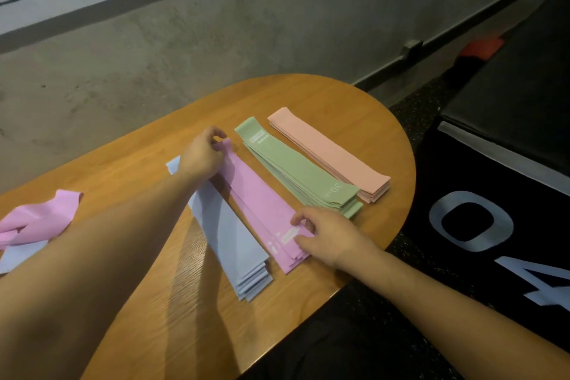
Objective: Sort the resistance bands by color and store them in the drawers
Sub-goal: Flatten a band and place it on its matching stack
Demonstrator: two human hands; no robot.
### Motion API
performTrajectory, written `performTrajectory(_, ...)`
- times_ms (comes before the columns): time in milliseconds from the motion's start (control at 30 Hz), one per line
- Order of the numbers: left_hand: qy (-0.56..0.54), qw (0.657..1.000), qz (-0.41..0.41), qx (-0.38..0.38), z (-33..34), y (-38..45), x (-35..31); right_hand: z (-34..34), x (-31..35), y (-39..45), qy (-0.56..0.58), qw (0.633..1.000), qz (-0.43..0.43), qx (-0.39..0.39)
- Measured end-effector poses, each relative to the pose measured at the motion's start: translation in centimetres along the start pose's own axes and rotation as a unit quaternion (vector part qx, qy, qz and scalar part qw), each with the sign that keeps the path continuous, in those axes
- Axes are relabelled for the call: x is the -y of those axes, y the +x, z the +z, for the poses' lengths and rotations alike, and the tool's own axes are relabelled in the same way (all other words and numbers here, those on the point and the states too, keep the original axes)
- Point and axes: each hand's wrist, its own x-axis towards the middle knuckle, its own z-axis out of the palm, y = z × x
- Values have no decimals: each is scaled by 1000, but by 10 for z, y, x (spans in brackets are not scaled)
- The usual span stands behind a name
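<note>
Four flat stacks of resistance bands lie side by side on the wooden table (308,92): blue bands (229,234), pink bands (260,200), green bands (296,168) and peach bands (328,153). My left hand (202,153) pinches the far end of the top pink band. My right hand (324,233) pinches the near end of the same pink stack. Loose pink bands (40,217) and a blue band (18,254) lie unsorted at the table's left edge. No drawers are in view.
A grey concrete wall runs behind the table. To the right, a black padded box (509,120) with large white numerals stands on dark speckled floor. An orange object (481,47) sits by the wall behind it.
</note>
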Motion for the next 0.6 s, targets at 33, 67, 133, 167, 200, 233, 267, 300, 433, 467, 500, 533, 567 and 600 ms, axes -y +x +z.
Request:
performTrajectory(33,35,999,12,0,0,0,2,1,0,-1,-20,1000,-4,-2)
performTrajectory(67,74,997,23,-5,0,0,4,1,1,-2,-34,999,-3,-3)
performTrajectory(133,125,991,42,-28,0,-1,7,1,3,-5,-52,999,3,-7)
performTrajectory(167,135,989,45,-40,1,-2,7,1,4,-7,-58,998,3,-11)
performTrajectory(200,136,988,45,-49,1,-4,7,0,5,-8,-62,998,0,-17)
performTrajectory(233,132,989,45,-56,0,-6,7,0,6,-10,-63,998,-4,-22)
performTrajectory(267,126,989,47,-65,-1,-9,7,-1,8,-11,-62,998,-8,-28)
performTrajectory(300,118,989,51,-73,-4,-13,7,-2,11,-11,-61,998,-11,-32)
performTrajectory(433,69,990,79,-92,-19,-33,11,-6,25,-14,-62,996,-47,-52)
performTrajectory(467,60,990,86,-96,-24,-40,15,-6,30,-15,-63,995,-58,-60)
performTrajectory(500,51,989,94,-102,-29,-46,20,-5,35,-15,-64,993,-69,-67)
performTrajectory(533,43,987,107,-110,-35,-54,27,-3,41,-15,-67,992,-79,-71)
performTrajectory(567,36,985,120,-120,-40,-61,35,-1,48,-15,-70,991,-88,-74)
performTrajectory(600,32,983,128,-128,-45,-68,44,2,54,-14,-72,990,-96,-74)
